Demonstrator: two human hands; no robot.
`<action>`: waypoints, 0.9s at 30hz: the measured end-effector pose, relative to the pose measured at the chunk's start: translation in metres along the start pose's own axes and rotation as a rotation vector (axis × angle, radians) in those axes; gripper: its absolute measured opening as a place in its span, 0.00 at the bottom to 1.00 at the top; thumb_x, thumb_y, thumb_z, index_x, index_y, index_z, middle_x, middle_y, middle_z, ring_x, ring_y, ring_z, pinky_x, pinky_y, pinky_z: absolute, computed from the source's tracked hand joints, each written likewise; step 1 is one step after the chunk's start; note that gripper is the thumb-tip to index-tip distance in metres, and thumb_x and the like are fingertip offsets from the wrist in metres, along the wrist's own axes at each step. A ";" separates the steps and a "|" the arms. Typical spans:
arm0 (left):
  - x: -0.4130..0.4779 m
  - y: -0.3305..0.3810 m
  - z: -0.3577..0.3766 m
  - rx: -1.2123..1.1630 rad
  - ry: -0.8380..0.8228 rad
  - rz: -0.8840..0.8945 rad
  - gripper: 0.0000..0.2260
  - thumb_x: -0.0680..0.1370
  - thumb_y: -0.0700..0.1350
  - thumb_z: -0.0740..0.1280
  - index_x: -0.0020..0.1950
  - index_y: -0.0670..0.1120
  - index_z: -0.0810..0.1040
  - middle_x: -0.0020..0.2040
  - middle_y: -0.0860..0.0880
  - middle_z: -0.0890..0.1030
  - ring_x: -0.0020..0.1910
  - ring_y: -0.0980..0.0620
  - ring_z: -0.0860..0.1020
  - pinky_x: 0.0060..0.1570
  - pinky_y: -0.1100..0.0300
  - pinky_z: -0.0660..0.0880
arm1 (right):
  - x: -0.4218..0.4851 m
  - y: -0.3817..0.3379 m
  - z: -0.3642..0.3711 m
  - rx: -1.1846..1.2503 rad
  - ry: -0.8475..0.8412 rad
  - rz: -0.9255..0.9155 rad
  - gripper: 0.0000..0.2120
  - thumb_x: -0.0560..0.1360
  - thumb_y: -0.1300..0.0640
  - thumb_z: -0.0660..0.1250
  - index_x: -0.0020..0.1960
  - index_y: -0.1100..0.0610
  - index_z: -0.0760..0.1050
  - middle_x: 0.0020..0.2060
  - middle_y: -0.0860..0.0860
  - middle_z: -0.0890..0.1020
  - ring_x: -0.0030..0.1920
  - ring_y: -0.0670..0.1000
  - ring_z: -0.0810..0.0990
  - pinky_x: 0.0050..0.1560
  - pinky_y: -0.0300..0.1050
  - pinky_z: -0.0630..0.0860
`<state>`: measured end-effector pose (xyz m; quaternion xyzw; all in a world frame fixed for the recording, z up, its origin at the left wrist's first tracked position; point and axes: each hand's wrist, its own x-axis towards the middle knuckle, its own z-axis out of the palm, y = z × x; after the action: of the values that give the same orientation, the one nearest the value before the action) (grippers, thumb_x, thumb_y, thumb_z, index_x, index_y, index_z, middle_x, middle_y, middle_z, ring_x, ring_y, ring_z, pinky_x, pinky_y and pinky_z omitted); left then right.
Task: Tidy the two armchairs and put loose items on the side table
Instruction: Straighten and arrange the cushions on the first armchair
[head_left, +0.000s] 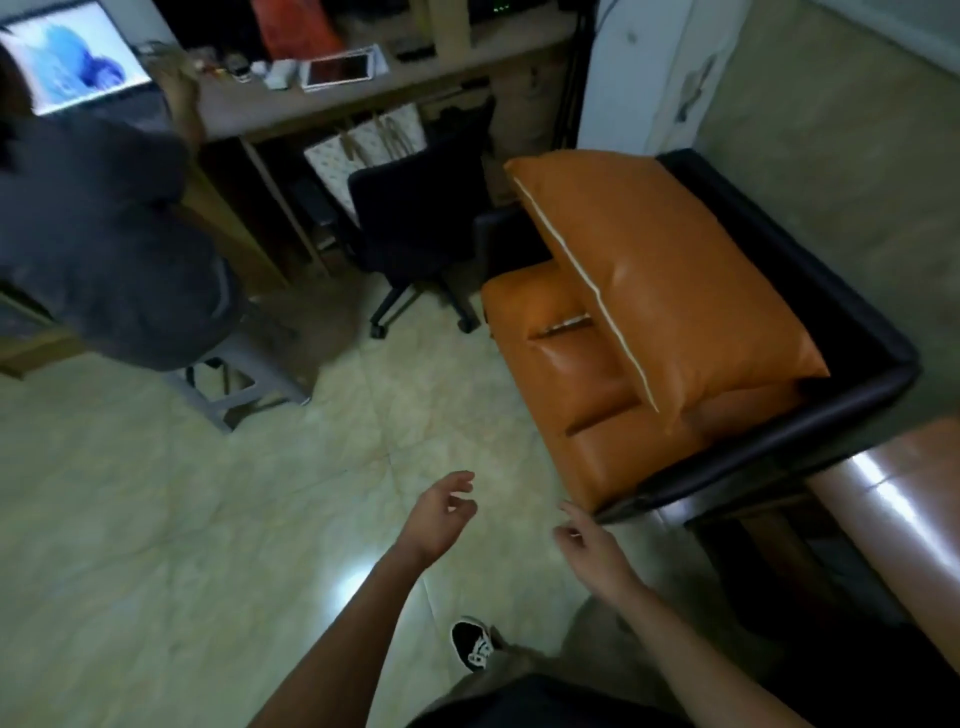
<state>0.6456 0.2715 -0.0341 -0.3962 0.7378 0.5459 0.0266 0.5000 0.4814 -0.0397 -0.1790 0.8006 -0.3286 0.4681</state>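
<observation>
Head view, one moment. Armchair (613, 457): orange leather seat in a black frame, at 3 o'clock of the view, its front corner pointing toward 6 o'clock. Back cushion (675, 270): orange with a pale seam, lying tilted across the armchair's rear half, at 2 o'clock. Glossy brown surface (914, 519): just beside the armchair at 4 o'clock; whether it is the side table cannot be told. Left hand (441, 519): at 6 o'clock over the tiled floor (156, 519), fingers loosely curled, holding nothing. Right hand (587, 545): just at 3 o'clock of the left, fingers loosely curled and empty, fingertips near the armchair's front corner; contact cannot be told. Black shoe (475, 647): on the floor below the hands. Black office chair (415, 218): at 12 o'clock, pushed toward a wooden desk (291, 109). Tablet (340, 70): flat on the desk. Lit screen (72, 57): at 10 o'clock. Second person in grey (104, 234): at 9 o'clock, on a grey stool (244, 379).
</observation>
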 end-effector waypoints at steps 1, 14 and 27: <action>-0.004 -0.009 -0.013 -0.019 0.028 -0.015 0.17 0.78 0.36 0.68 0.64 0.51 0.76 0.58 0.46 0.80 0.50 0.51 0.80 0.46 0.69 0.74 | 0.006 -0.011 0.007 -0.021 -0.019 -0.022 0.22 0.83 0.52 0.61 0.76 0.49 0.66 0.52 0.45 0.79 0.47 0.48 0.81 0.43 0.37 0.75; -0.003 -0.090 -0.119 -0.108 0.195 -0.296 0.15 0.79 0.40 0.67 0.65 0.51 0.76 0.58 0.50 0.81 0.52 0.54 0.82 0.46 0.65 0.75 | 0.121 -0.078 0.051 -0.177 -0.137 -0.030 0.19 0.82 0.51 0.62 0.73 0.46 0.68 0.56 0.46 0.79 0.45 0.41 0.77 0.45 0.39 0.74; 0.187 -0.017 -0.182 -0.074 0.172 -0.353 0.13 0.80 0.38 0.67 0.62 0.51 0.77 0.56 0.47 0.83 0.50 0.52 0.82 0.43 0.67 0.74 | 0.304 -0.199 -0.034 -0.198 -0.070 0.003 0.10 0.81 0.60 0.65 0.61 0.54 0.78 0.53 0.49 0.79 0.59 0.53 0.80 0.54 0.40 0.71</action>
<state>0.5997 0.0157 -0.0626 -0.5655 0.6359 0.5234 0.0443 0.3150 0.1700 -0.0817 -0.2347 0.8126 -0.2407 0.4760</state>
